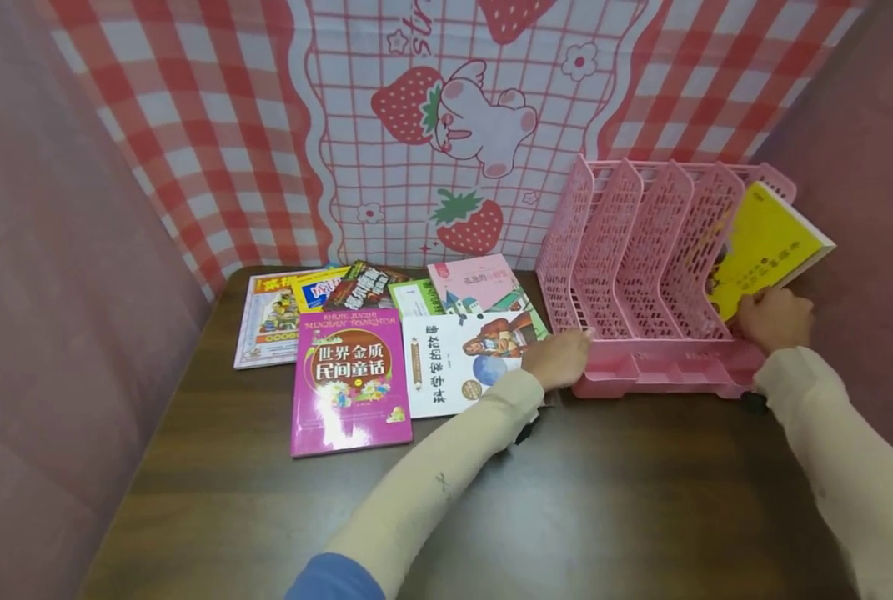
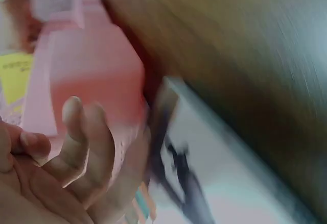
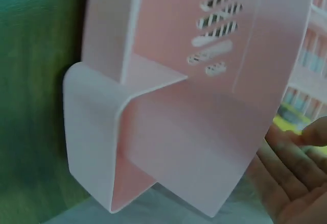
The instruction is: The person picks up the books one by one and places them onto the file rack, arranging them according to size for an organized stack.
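Observation:
A pink desktop file rack [image 1: 649, 362] with upright perforated dividers stands at the back right. My left hand [image 1: 559, 358] is at its front left corner, above the edge of a white book [image 1: 434, 367]. In the left wrist view its fingers [image 2: 97, 152] are loosely bent, with nothing seen between them. By the rack's front right corner is my right hand [image 1: 780, 321], next to a tilted yellow book [image 1: 769, 242] in the rightmost compartment. The right wrist view shows its fingers [image 3: 286, 168] fairly straight behind the rack's side panel; contact with the book is unclear.
Left of the rack lie a purple book [image 1: 352, 417], a pink book [image 1: 476, 279] and several other overlapping books on the brown wooden table [image 1: 213, 500]. A strawberry-print cloth [image 1: 386, 167] hangs behind, with plain pink curtains at both sides.

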Available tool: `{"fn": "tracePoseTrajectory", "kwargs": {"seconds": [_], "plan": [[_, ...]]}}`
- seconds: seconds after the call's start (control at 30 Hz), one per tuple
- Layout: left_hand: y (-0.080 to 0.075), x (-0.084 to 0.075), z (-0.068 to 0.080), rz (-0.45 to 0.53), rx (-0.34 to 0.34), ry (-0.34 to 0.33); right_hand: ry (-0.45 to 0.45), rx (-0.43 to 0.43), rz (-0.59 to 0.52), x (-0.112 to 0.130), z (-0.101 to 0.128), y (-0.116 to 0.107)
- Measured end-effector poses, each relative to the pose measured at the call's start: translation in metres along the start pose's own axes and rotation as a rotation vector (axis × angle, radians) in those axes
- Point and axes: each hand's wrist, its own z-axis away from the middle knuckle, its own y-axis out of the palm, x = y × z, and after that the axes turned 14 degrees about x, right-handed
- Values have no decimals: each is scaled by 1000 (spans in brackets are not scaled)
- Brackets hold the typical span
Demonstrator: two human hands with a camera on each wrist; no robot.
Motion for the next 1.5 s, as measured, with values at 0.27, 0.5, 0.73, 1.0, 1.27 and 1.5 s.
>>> {"fn": "tracePoseTrajectory", "kwargs": {"seconds": [0.27,0.5,0.73,1.0,1.27,1.5], "plan": [[-19,25,4,-267,-114,77,-88,7,37,31,16,20],[-53,63,20,-201,-153,3,-166,77,2,55,15,28],[-77,105,46,-236,-170,-52,-240,92,14,72,17,36],[-102,143,75,-271,-201,-144,-291,104,58,96,27,40],[-119,168,101,-280,-211,-192,-410,99,139,128,31,55],[-124,179,120,-313,-217,-203,-491,95,133,153,40,69]]}}
